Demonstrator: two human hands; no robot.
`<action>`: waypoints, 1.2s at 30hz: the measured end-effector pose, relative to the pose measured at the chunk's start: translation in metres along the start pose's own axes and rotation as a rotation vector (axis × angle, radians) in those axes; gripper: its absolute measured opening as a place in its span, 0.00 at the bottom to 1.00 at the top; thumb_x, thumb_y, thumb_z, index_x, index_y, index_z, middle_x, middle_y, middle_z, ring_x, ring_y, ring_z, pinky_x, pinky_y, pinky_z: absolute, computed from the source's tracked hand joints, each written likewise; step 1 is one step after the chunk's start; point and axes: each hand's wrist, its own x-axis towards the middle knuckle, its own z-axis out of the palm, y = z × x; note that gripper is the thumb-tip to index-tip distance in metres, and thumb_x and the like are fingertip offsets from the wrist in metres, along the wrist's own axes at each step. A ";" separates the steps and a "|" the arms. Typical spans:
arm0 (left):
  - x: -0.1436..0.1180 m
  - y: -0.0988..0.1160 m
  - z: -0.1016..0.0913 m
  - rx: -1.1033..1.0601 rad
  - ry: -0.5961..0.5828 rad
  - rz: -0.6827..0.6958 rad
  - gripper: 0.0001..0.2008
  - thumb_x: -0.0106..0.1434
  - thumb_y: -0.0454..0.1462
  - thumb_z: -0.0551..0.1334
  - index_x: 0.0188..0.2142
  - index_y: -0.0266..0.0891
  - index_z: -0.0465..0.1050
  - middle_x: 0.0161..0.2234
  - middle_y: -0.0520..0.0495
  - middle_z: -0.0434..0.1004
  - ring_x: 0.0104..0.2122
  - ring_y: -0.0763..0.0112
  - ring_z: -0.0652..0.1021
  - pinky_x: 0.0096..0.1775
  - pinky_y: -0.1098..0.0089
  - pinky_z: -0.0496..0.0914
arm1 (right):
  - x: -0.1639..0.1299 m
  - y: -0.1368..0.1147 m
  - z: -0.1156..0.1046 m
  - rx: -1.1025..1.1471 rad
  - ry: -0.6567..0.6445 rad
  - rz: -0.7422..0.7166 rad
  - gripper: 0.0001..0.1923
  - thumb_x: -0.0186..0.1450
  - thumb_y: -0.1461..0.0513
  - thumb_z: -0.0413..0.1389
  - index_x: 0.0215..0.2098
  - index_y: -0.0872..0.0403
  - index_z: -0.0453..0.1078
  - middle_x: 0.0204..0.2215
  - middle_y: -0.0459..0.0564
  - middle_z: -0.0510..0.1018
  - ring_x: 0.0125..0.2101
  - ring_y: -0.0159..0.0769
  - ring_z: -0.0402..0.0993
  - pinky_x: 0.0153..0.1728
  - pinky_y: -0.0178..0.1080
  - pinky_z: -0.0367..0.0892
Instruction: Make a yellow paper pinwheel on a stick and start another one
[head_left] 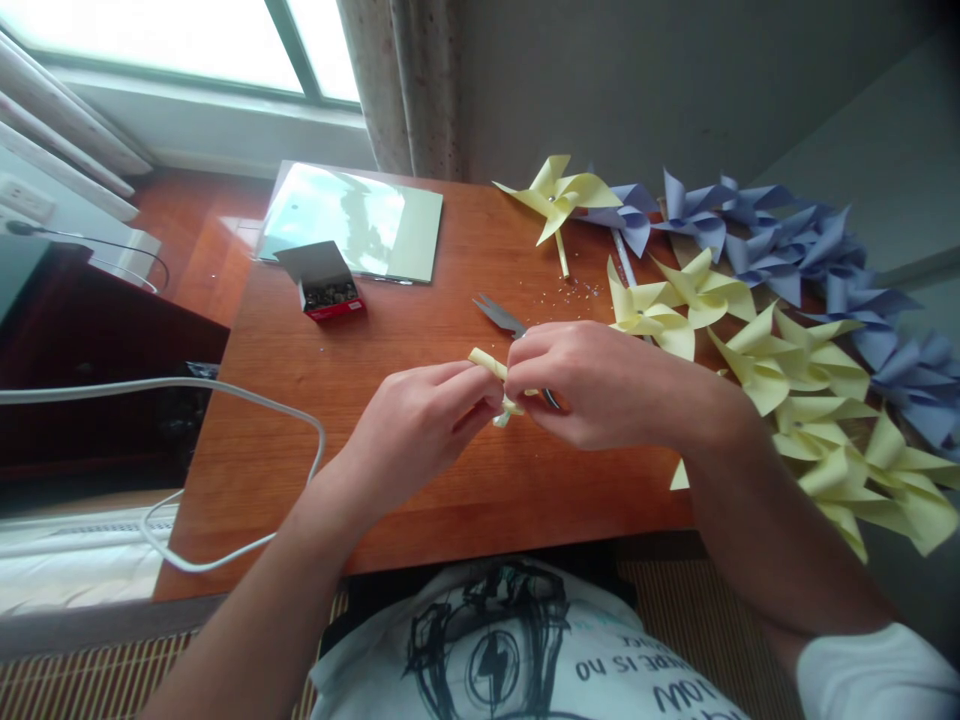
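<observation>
Here, the left hand and right hand meet fingertip to fingertip over the table, both pinching a rolled yellow paper strip; scissors lie just beyond the grip.

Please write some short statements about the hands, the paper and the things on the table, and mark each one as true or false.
1. Both hands, the left hand and the right hand, hold a small pale yellow paper strip. True.
2. The small box on the table is closed. False: it is open, with small dark items inside.
3. Yellow pinwheels and blue pinwheels lie at the right. True.
4. The scissors are in the left hand. False: they lie on the table behind the hands.
</observation>
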 end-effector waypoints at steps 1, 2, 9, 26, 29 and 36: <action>0.000 0.000 0.000 0.001 0.001 -0.001 0.06 0.67 0.31 0.62 0.33 0.40 0.74 0.32 0.52 0.80 0.29 0.74 0.78 0.32 0.75 0.66 | 0.000 0.000 0.000 -0.001 0.000 -0.001 0.08 0.64 0.69 0.56 0.30 0.55 0.75 0.31 0.49 0.78 0.34 0.37 0.74 0.36 0.39 0.63; 0.000 0.000 0.000 0.000 0.002 0.000 0.05 0.67 0.31 0.62 0.33 0.40 0.74 0.32 0.52 0.80 0.29 0.74 0.78 0.32 0.75 0.66 | 0.001 0.000 0.001 -0.003 -0.002 -0.001 0.08 0.65 0.69 0.55 0.30 0.55 0.75 0.31 0.50 0.78 0.35 0.37 0.74 0.36 0.39 0.63; 0.000 0.001 0.000 0.008 0.023 -0.001 0.05 0.67 0.32 0.62 0.34 0.39 0.74 0.31 0.53 0.80 0.29 0.74 0.78 0.31 0.74 0.66 | 0.003 -0.003 0.000 -0.031 -0.013 -0.007 0.09 0.65 0.70 0.55 0.29 0.55 0.74 0.31 0.50 0.78 0.34 0.38 0.73 0.36 0.39 0.63; 0.001 0.002 -0.003 -0.127 0.189 -0.051 0.05 0.66 0.31 0.65 0.41 0.37 0.80 0.36 0.48 0.82 0.34 0.73 0.80 0.38 0.74 0.72 | -0.014 0.005 0.022 0.147 0.515 0.070 0.10 0.69 0.69 0.54 0.41 0.55 0.77 0.40 0.52 0.83 0.41 0.38 0.79 0.44 0.40 0.72; 0.002 0.003 -0.004 -0.198 0.214 -0.046 0.06 0.66 0.30 0.65 0.41 0.38 0.82 0.37 0.47 0.82 0.34 0.74 0.80 0.38 0.75 0.73 | -0.013 0.003 0.036 0.277 0.596 0.111 0.16 0.66 0.73 0.53 0.45 0.52 0.76 0.45 0.51 0.82 0.47 0.38 0.79 0.50 0.41 0.72; 0.002 0.004 -0.005 -0.322 0.290 -0.108 0.07 0.64 0.30 0.67 0.39 0.40 0.83 0.36 0.47 0.84 0.34 0.73 0.81 0.37 0.75 0.76 | -0.006 -0.004 0.062 0.673 0.678 0.133 0.15 0.67 0.69 0.55 0.49 0.49 0.76 0.49 0.51 0.81 0.52 0.42 0.77 0.57 0.48 0.71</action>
